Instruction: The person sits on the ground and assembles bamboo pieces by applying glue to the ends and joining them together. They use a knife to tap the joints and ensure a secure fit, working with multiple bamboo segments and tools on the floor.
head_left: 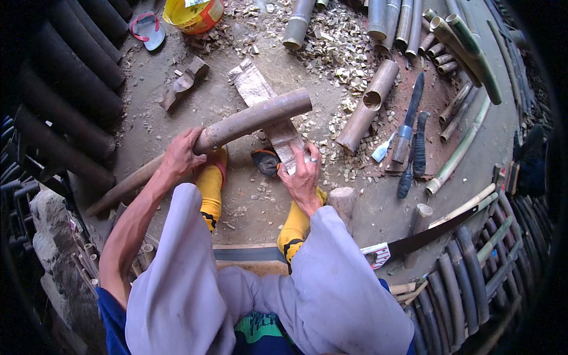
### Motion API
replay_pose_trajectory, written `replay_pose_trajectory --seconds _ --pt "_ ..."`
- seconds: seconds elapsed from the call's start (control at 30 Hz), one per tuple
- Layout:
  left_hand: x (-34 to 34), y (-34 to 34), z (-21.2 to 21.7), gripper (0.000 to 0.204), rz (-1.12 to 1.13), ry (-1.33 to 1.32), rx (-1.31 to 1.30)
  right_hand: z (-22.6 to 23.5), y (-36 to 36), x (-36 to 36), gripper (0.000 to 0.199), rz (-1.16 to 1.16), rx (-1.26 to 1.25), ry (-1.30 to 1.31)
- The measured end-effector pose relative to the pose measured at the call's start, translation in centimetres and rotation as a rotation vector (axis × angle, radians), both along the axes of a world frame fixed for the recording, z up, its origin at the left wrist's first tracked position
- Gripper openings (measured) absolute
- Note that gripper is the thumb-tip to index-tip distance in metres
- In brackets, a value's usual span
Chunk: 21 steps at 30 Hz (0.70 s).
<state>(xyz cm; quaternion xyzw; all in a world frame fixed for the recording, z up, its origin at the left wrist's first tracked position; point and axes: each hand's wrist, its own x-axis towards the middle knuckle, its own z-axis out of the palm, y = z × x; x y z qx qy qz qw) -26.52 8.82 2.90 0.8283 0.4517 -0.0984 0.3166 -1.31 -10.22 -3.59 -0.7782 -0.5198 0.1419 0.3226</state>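
My left hand (180, 155) grips a long brown bamboo pole (248, 120) that runs from lower left up to the right, its cut end in the air near the middle. My right hand (303, 173), with a ring on one finger, is closed on the near end of a flat grey board (260, 94) lying on the ground under the pole. My feet in yellow socks (210, 189) rest on the dirt below both hands.
A short bamboo tube (368, 106), dark knives (408, 127) and a wood stump (342, 201) lie to the right. A hand saw (432, 234) rests at lower right. Bamboo stalks (408, 23) and wood chips fill the top; dark poles (71, 77) stack at left; a yellow bucket (192, 15) is up top.
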Motion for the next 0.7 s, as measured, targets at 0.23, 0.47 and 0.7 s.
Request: replay_pose_trajectory --seconds 0.23,0.47,0.7 --pt "2.3 -0.3 -0.8 0.075 -0.062 -0.174 0.186 2.7 -1.3 3.0 0.045 -0.060 -0.008 0.096" --pt "15.2 -0.8 -1.3 0.069 -0.085 -0.501 0.272 3.3 -4.5 11.1 0.040 -0.584 -0.068 0.140" --pt "18.9 -1.4 -3.1 0.062 -0.105 -0.331 0.420 -1.4 -7.2 16.0 0.045 -0.722 -0.201 -0.050"
